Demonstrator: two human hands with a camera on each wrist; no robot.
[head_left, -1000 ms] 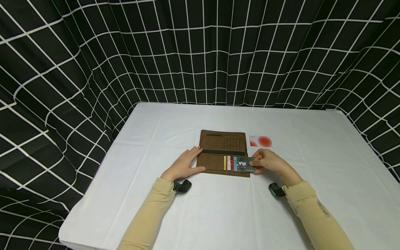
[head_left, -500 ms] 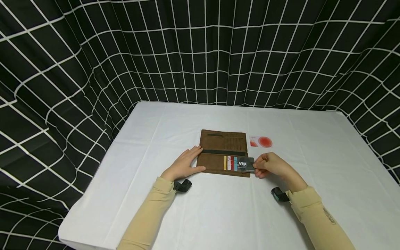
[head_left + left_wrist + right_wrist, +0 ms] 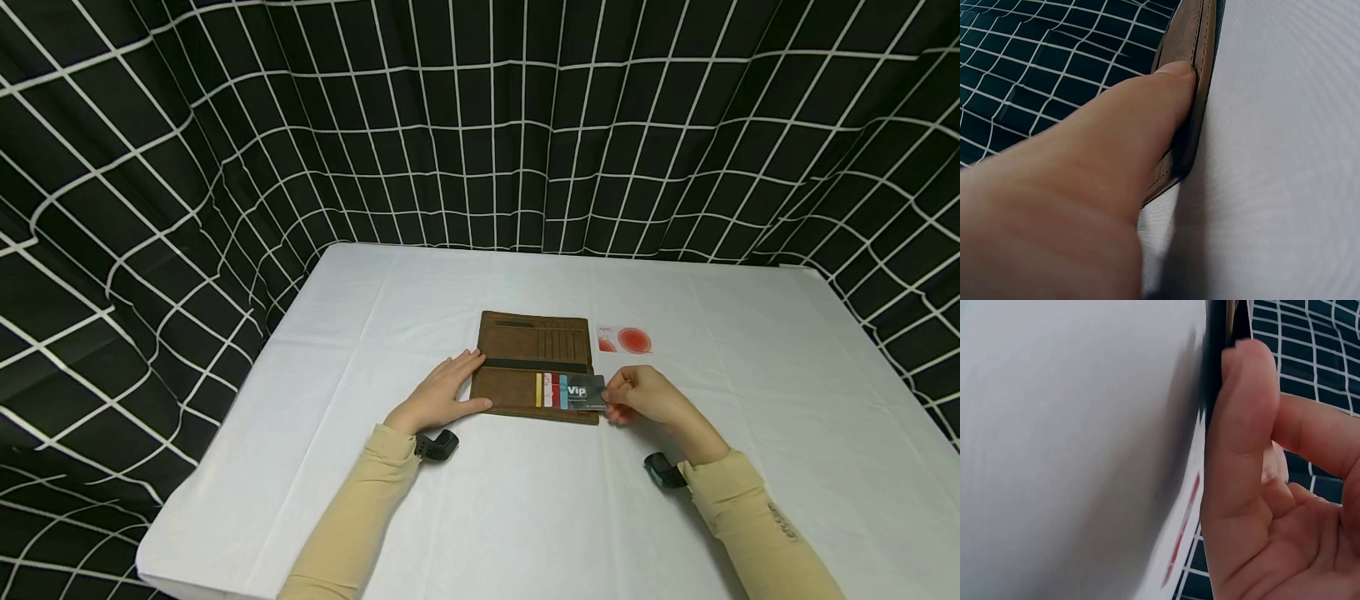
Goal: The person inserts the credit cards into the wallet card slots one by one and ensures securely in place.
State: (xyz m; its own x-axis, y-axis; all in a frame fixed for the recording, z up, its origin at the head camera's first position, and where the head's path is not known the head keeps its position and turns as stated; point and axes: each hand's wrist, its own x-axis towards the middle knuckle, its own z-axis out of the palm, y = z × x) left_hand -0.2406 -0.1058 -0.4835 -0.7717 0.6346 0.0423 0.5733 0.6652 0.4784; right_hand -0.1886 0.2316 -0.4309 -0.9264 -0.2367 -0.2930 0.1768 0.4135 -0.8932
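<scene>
A brown wallet [image 3: 517, 387] lies spread out on the white table, its two halves divided by a dark band. Several cards are fanned in the near half, showing yellow, white, red and blue strips. On top, a dark grey card marked "Vip" [image 3: 587, 392] reaches to the wallet's right edge. My right hand [image 3: 647, 396] pinches that card's right end between thumb and fingers. With fingers spread, my left hand [image 3: 437, 393] rests at the wallet's left edge; in the left wrist view its thumb [image 3: 1172, 78] presses the stitched border of the wallet [image 3: 1180, 37].
A white card with a red circle [image 3: 625, 340] lies just right of the wallet's far half. Black cloth with a white grid [image 3: 517, 125] hangs around the table [image 3: 420, 283]. Each wrist wears a small black camera.
The Vip card has slid slightly left, deeper into the wallet. My right hand first shifted right to the card's end, then moved back left with it. The left hand stays put.
</scene>
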